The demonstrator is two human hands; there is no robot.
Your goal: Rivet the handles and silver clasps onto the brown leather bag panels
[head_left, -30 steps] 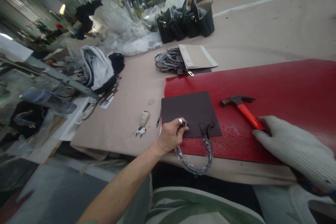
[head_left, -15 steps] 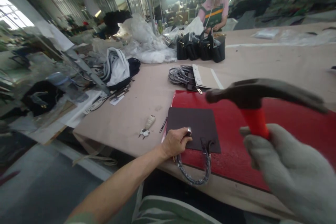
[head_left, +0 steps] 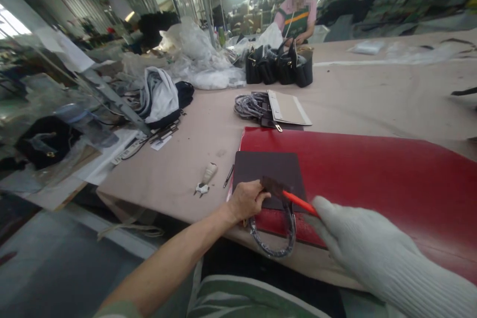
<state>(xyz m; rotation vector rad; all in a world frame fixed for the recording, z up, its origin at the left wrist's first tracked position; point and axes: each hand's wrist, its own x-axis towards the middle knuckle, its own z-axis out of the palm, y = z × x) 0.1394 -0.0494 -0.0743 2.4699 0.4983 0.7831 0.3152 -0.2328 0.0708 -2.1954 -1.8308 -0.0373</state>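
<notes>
My bare left hand (head_left: 245, 199) is closed on an upright metal punch, resting on a flat dark brown bag panel (head_left: 268, 165). In my right hand (head_left: 359, 231), which wears a white knitted glove, is a hammer (head_left: 300, 202) with a red handle. Its dark head lies over the top of the punch, right at my left fingers, and hides the punch. A plastic-wrapped bag handle (head_left: 274, 252) loops from the panel's near edge over the table edge. Under the panel lies a glossy red board (head_left: 365, 169).
White-headed nippers (head_left: 203, 188) and a thin dark tool (head_left: 228, 176) lie left of the panel. Behind the board are wrapped handles (head_left: 249, 106) and a beige panel (head_left: 289, 108). Farther back stand several black bags (head_left: 279, 67), with a co-worker (head_left: 298, 17) behind them.
My right hand has swung the hammer down and left, from raised above the board onto the punch. My left hand keeps its place on the panel. The view has shifted slightly.
</notes>
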